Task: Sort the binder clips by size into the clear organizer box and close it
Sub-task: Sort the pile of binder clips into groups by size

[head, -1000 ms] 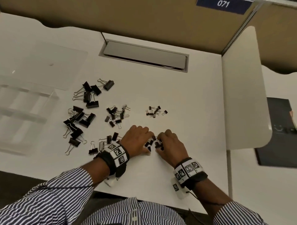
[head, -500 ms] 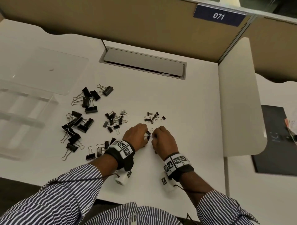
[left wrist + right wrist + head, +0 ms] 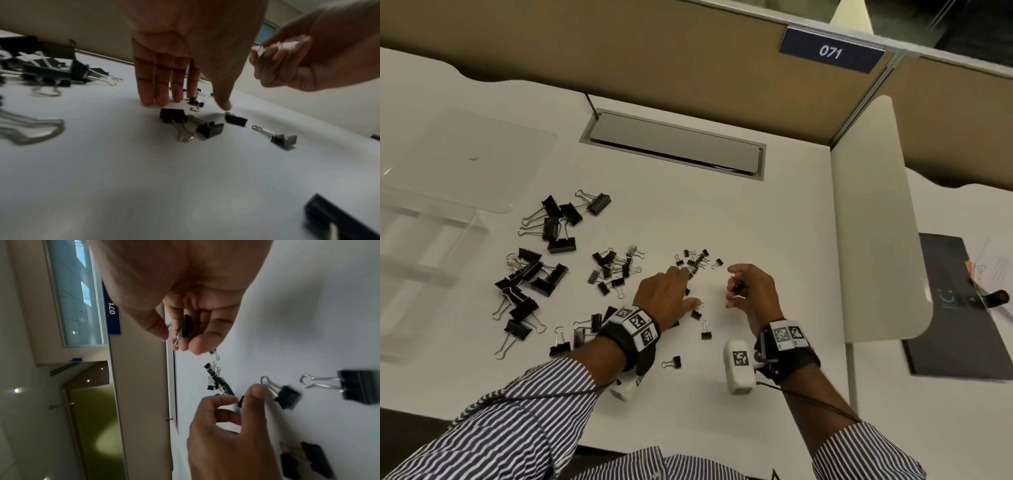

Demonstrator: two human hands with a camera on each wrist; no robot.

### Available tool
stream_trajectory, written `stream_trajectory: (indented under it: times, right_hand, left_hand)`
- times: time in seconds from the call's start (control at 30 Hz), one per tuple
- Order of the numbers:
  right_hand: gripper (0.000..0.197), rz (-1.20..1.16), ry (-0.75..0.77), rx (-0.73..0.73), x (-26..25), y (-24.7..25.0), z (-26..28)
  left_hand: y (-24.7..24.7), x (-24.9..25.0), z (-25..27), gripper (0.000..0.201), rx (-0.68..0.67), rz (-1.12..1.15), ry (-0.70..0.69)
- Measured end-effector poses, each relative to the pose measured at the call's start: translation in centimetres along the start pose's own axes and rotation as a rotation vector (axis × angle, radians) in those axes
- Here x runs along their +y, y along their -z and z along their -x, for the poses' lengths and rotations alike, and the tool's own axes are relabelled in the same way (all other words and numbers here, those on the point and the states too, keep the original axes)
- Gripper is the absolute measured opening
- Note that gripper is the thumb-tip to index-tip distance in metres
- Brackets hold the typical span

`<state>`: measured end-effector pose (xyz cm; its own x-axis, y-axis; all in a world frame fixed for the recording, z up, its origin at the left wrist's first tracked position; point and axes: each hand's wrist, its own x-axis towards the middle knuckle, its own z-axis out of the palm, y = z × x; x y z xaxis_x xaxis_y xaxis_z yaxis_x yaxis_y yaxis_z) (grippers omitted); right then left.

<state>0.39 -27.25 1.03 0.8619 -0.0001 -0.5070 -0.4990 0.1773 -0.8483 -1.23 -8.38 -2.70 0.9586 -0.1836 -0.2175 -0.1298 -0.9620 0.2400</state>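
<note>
Black binder clips lie sorted on the white desk: large clips (image 3: 541,260) at left, medium clips (image 3: 613,267) in the middle, and a small-clip pile (image 3: 695,258) farther right. The clear organizer box (image 3: 421,260) stands open at far left, with its lid (image 3: 469,161) lying behind it. My left hand (image 3: 691,286) rests straight fingertips (image 3: 156,100) on the desk among loose small clips (image 3: 209,128), at the near edge of the small pile. My right hand (image 3: 734,287) is raised off the desk, its fingers curled round a few small clips (image 3: 186,328).
A grey cable hatch (image 3: 674,147) is set into the desk behind the clips, below the brown partition. A white divider panel (image 3: 873,222) bounds the desk on the right. A black pad (image 3: 955,308) lies on the neighbouring desk. Stray small clips (image 3: 705,332) lie near my wrists.
My hands have moved apart. The right hand rose off the desk holding small clips; the left hand slid forward toward the small pile. Clips they covered now lie exposed.
</note>
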Motion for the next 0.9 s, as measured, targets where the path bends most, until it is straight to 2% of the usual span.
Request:
stream_trajectory:
  times: [0.07, 0.17, 0.27, 0.4, 0.47, 0.53, 0.67, 0.73, 0.9]
  right_hand:
    - [0.017, -0.052, -0.042, -0.003, -0.5, 0.0, 0.3]
    - [0.033, 0.067, -0.068, 0.006, -0.5, 0.2, 0.6]
    - [0.042, 0.252, -0.01, 0.027, -0.1, 0.5, 0.8]
    - [0.034, 0.358, 0.071, -0.004, 0.6, 0.7, 1.0]
    - [0.028, 0.399, 0.101, 0.01, 0.9, 0.8, 0.7]
    - [0.023, 0.475, 0.141, 0.043, 1.3, 0.9, 0.2]
    - [0.01, 0.781, 0.263, 0.04, 1.9, 0.8, -0.8]
    - [0.005, 0.966, 0.312, -0.004, 2.0, 0.3, -0.9]
    - [0.026, 1.267, 0.383, -0.078, 2.0, -1.6, -0.7]
  left_hand:
    - [-0.1, 0.5, -0.7, 0.054, -0.027, -0.008, 0.018]
    - [-0.2, 0.8, -1.4, 0.033, -0.026, -0.033, 0.017]
    - [-0.1, 0.7, -1.5, 0.025, -0.012, 0.0, -0.003]
    - [0.8, -0.4, -1.1, 0.01, 0.046, 0.204, -0.008]
    - [1.5, -1.3, -0.8, 0.014, 0.083, 0.395, 0.004]
    - [2.3, -2.2, -0.5, 0.025, 0.055, 0.641, 0.075]
    - [2.8, -4.2, -0.1, 0.04, -0.015, 1.027, 0.214]
    - [3.2, -4.7, 0.0, 0.042, -0.035, 1.106, 0.226]
    - [3.9, -5.2, 0.4, 0.028, -0.139, 1.146, 0.16]
